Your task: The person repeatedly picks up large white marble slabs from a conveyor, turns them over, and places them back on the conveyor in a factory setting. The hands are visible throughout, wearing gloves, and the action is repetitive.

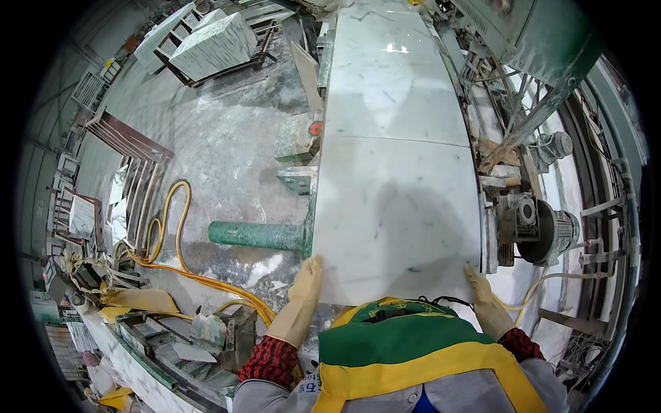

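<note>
A white marble slab with grey flecks lies flat right in front of me, its near edge close to my apron. Both hands wear cream rubber gloves. At the slab's near left corner, my left hand grips the side edge with its fingers pressed together. My right hand holds the opposite edge near the right corner; the undersides of both grips are hidden. Beyond a thin seam, a second white slab continues the line away from me.
A motor and its gearbox sit along the right side. To the left, a green cylinder juts out over the floor. Yellow hoses snake across the floor at left, past metal racks. Marble blocks stand far left.
</note>
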Tool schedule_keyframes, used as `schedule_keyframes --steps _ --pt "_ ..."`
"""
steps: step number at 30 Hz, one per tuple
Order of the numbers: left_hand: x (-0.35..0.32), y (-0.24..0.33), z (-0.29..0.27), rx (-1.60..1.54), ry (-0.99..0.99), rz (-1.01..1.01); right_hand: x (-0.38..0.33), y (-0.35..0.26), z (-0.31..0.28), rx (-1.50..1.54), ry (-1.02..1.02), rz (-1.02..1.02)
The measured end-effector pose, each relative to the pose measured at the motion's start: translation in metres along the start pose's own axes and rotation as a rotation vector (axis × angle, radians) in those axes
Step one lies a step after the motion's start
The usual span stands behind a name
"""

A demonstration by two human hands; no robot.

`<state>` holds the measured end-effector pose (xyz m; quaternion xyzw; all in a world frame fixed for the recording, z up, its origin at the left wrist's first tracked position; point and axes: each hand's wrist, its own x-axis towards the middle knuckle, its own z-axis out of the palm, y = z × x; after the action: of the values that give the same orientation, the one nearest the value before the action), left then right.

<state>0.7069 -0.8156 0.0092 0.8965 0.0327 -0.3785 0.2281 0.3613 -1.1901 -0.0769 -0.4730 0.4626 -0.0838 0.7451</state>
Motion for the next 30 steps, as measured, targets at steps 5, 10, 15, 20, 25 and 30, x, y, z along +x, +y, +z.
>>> schedule_keyframes --steps 5,10,15,20,25,30 --pt "0.005 0.005 0.000 -0.030 -0.011 0.029 0.008 -0.006 0.000 -0.042 0.067 0.066" --pt "0.025 -0.005 0.017 -0.137 -0.016 -0.038 0.024 0.022 -0.035 0.063 0.015 0.042" --pt "0.059 -0.050 0.041 -0.140 0.063 0.084 0.004 -0.020 0.008 -0.043 0.053 0.165" --pt "0.029 -0.011 0.025 -0.135 0.098 0.103 -0.012 -0.029 0.010 0.083 0.009 0.166" --pt "0.024 0.009 0.000 0.203 0.111 0.127 0.002 -0.032 0.003 -0.343 0.095 0.098" --pt "0.028 0.062 -0.054 0.472 0.169 0.516 -0.038 -0.110 0.028 -1.148 0.421 -0.291"
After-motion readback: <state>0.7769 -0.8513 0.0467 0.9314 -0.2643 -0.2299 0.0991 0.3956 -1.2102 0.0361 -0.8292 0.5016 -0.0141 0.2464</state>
